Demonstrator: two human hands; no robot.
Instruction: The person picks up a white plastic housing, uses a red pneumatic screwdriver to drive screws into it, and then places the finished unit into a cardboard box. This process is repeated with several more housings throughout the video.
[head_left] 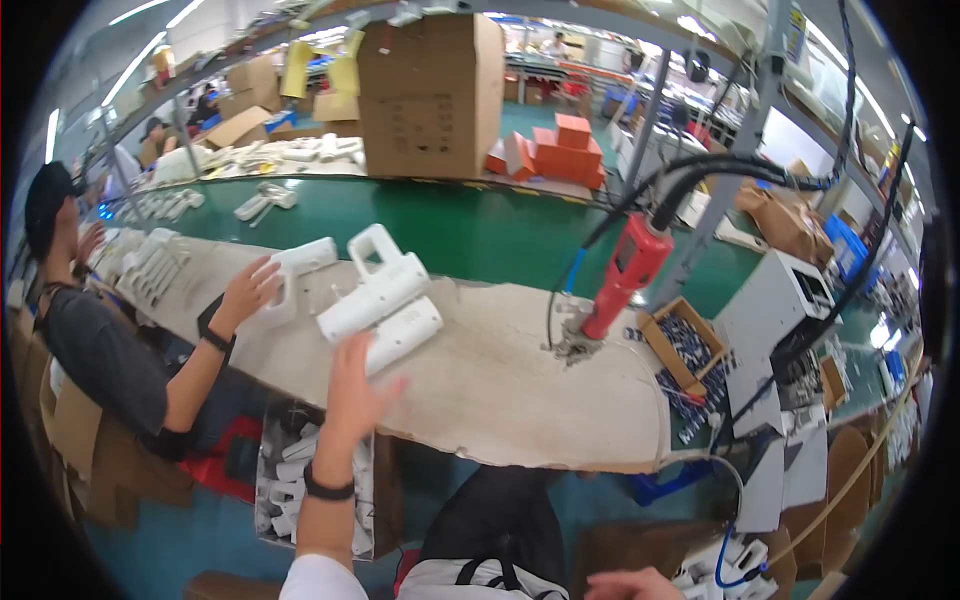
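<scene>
My left hand reaches forward over the pale worktop with its fingers spread, the fingertips at the lower of two white gun-shaped plastic housings. The second housing lies just behind it. My right hand shows only partly at the bottom edge, near white parts with a blue cable; its grip is hidden. A co-worker seated at the left has a hand on another white housing.
A red powered screwdriver hangs on cables over the worktop, beside a wooden tray of small screws. Behind runs a green conveyor with a large cardboard box and orange boxes. A bin of white parts sits below the bench.
</scene>
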